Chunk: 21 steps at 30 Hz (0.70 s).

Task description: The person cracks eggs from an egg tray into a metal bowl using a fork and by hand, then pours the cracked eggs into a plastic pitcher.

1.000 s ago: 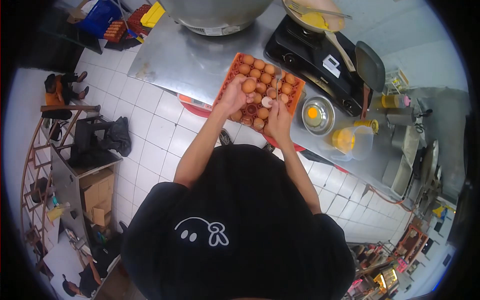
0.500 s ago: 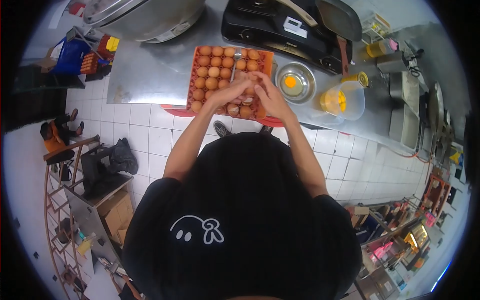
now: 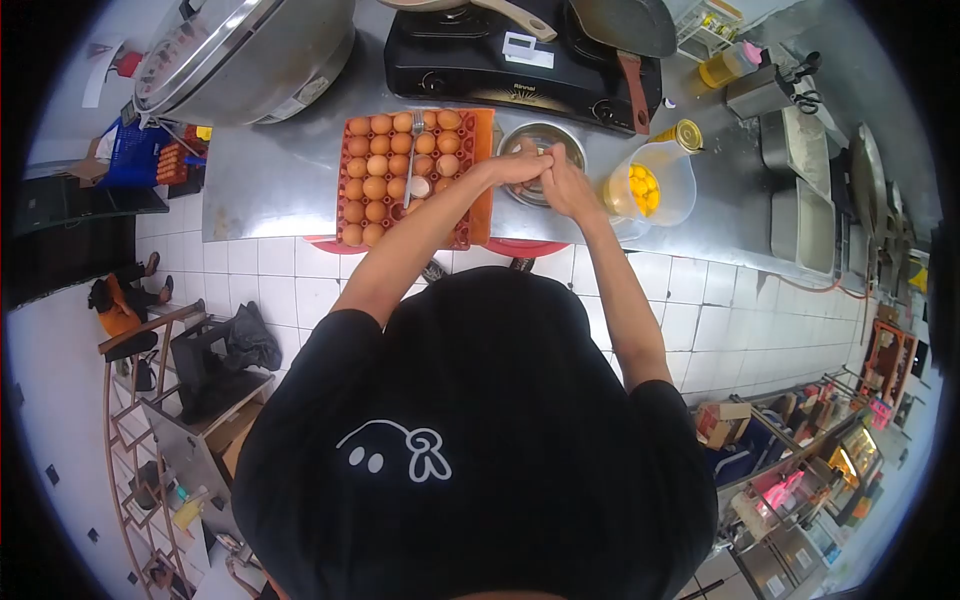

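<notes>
Over the metal bowl (image 3: 582,150), my left hand (image 3: 520,166) and my right hand (image 3: 568,184) meet with their fingers closed together. Between them is what looks like an egg, mostly hidden by the fingers. My hands cover much of the bowl, so its contents barely show. Left of them lies a red egg tray (image 3: 462,232) with rows of brown eggs (image 3: 377,165). A fork (image 3: 412,150) rests across the eggs, and an open whitish eggshell (image 3: 420,187) sits in the tray. Several yolks (image 3: 645,190) fill part of a clear plastic pitcher (image 3: 680,195) to the right.
Behind the bowl stands a black gas stove (image 3: 480,75) with a dark pan (image 3: 625,25) on it. A large metal pot (image 3: 290,60) is at the back left. A yellow can (image 3: 682,136) stands behind the pitcher. The steel counter's (image 3: 270,190) front edge runs before me.
Both my hands have moved right, from above the egg tray to above the metal bowl. The view has shifted. Yolks show more plainly in the pitcher.
</notes>
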{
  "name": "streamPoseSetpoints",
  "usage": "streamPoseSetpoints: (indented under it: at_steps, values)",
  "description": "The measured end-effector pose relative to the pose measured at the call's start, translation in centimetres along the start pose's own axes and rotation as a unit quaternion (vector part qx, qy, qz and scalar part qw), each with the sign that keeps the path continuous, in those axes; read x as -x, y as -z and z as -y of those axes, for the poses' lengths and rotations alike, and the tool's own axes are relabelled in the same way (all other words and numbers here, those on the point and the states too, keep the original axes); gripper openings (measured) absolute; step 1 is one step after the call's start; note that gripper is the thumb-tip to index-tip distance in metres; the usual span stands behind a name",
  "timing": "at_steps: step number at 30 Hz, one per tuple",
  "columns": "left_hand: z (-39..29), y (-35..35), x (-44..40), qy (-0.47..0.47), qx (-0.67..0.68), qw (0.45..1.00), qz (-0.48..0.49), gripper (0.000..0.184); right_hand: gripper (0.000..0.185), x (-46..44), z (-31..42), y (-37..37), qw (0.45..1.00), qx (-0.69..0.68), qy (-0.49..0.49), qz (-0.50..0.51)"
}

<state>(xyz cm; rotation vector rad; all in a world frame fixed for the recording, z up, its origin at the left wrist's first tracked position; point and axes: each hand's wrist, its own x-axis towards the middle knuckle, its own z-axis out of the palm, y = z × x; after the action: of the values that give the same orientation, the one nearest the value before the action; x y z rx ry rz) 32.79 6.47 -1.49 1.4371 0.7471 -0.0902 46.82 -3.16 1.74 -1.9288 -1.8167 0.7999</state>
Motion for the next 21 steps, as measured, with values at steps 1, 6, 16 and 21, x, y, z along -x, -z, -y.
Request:
streamPoseSetpoints:
  at_steps: [1,6,16,21]
  values:
    - [0.6,0.2,-0.9,0.002,0.000,1.000,0.000,0.050,0.032,-0.1,-0.3,-0.5,1.000,-0.002,-0.001,0.001]
    - [0.4,1.5,-3.0,0.080,-0.087,0.993,-0.010,0.071,0.032,-1.4,-1.2,-1.6,0.998,-0.002,-0.027,-0.064]
    - [-2.4,0.9,-1.6,0.038,-0.148,0.988,-0.032,0.070,0.035,-0.9,-2.4,-0.2,0.997,0.050,0.023,-0.061]
    - [-3.7,1.2,-0.8,-0.027,-0.284,0.958,-0.035,0.064,0.037,0.0,-2.2,1.4,0.990,0.116,0.071,-0.030]
